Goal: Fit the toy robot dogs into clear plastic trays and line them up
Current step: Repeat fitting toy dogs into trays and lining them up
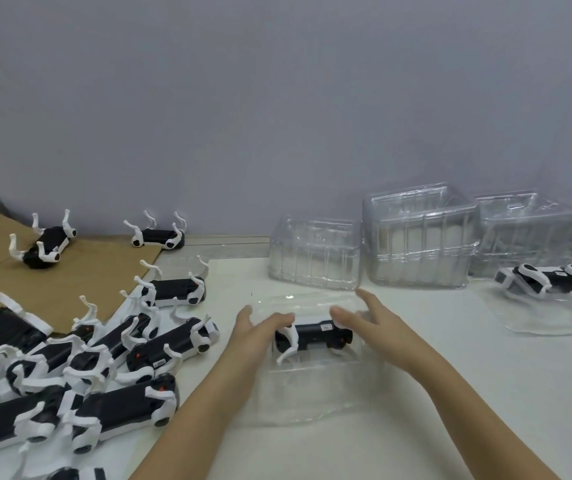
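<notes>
The toy dog (314, 336) lies left-to-right in the clear tray (312, 403), left hand (260, 329) and right hand (364, 318) pressing its ends, both grips released.

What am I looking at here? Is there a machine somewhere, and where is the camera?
There is no machine here. You see a person's two bare hands, filmed by one camera worn on the head and looking down at a white table. The left hand and the right hand rest with fairly straight fingers on the two ends of a black-and-white toy robot dog, which lies on a clear plastic tray. To the left is a pile of more dogs, some on brown cardboard. Behind stand stacks of empty trays. At the right, another dog lies on clear plastic.
</notes>
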Demonstrator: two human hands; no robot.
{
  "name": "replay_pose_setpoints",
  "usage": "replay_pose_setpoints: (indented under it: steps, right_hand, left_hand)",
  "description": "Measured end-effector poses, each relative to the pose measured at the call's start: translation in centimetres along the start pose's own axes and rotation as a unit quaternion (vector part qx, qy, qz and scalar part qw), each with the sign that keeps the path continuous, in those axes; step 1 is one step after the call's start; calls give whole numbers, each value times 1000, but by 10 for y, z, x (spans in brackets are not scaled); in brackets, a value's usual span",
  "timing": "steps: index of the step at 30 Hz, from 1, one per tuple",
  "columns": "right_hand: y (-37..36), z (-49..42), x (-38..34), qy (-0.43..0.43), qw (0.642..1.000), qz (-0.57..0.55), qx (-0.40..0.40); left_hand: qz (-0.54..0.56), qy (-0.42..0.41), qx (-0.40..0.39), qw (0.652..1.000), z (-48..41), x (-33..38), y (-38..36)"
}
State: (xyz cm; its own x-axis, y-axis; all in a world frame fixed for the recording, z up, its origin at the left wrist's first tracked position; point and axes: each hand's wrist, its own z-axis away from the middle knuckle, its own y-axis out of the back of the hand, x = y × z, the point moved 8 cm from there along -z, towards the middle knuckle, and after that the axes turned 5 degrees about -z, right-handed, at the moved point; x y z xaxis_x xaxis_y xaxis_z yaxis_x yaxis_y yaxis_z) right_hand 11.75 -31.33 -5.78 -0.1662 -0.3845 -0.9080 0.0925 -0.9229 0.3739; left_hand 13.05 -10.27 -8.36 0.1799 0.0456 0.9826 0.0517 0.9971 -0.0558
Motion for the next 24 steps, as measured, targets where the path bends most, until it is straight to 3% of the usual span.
replay_pose_setpoints:
  steps: [2, 4, 8, 14, 17, 21, 24]
  right_hand:
    - [-3, -3, -18, 37, 979, -200, 2]
    - [1, -7, -31, 76, 954, -288, 23]
    - [4, -12, -35, 114, 950, -277, 87]
    - [-1, -12, -32, 118, 950, -277, 86]
    - [-4, -14, -30, 81, 940, -325, 71]
    - [-12, -19, -17, 5, 875, -483, -21]
    - [-35, -17, -16, -62, 773, -621, -116]
  left_hand:
    - [-22, -60, 43, 997, -9, 23, 1]
    - [-38, -113, 62, 991, -14, 41, 0]
    - [-75, -164, 78, 980, -13, 46, 1]
    - [-128, -168, 92, 973, -8, 50, 9]
    - [-130, -171, 91, 972, 4, 71, 5]
    - [24, -231, 30, 972, 29, 122, 14]
    - [99, -288, 59, 951, 36, 137, 34]
